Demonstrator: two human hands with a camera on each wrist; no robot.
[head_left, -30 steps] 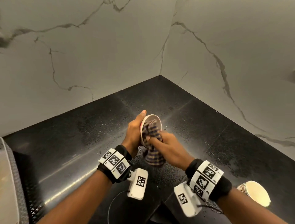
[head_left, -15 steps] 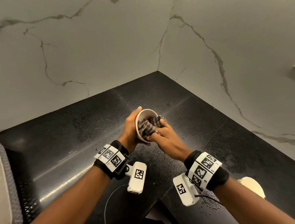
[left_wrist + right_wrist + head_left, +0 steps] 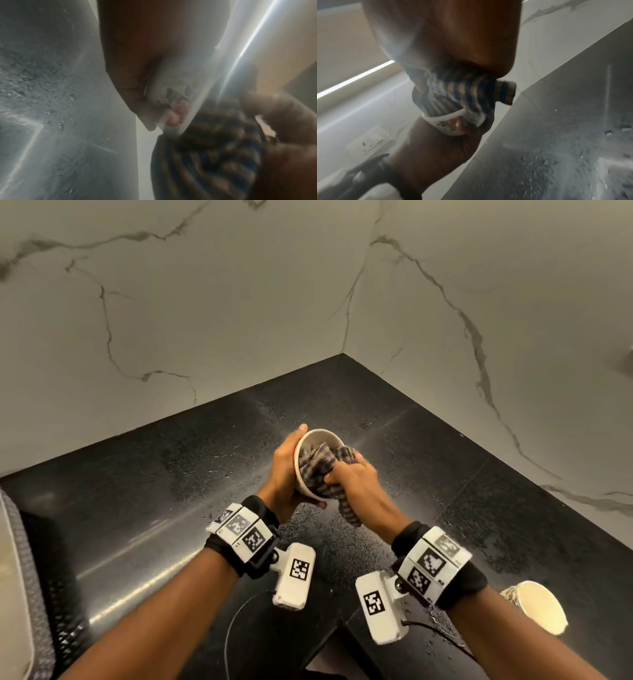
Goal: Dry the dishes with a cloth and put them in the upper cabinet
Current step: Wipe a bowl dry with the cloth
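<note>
left hand (image 3: 286, 470) grips cup (image 3: 317, 436) rim, right hand (image 3: 356, 484) clutches cloth (image 3: 318, 467) inside, above counter (image 3: 171, 491).

White marble walls (image 3: 212, 313) with grey veins meet in a corner beyond the fingers. Below them lies a glossy black speckled countertop (image 3: 164, 474), wet with droplets and streaked with reflected light.

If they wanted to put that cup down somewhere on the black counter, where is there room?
The broad stretch of black counter left of the left hand, up to the marble wall, is bare though wet. So is the corner beyond the cup. It is tighter at the near right, where a second cup stands by the right hand's forearm.
</note>
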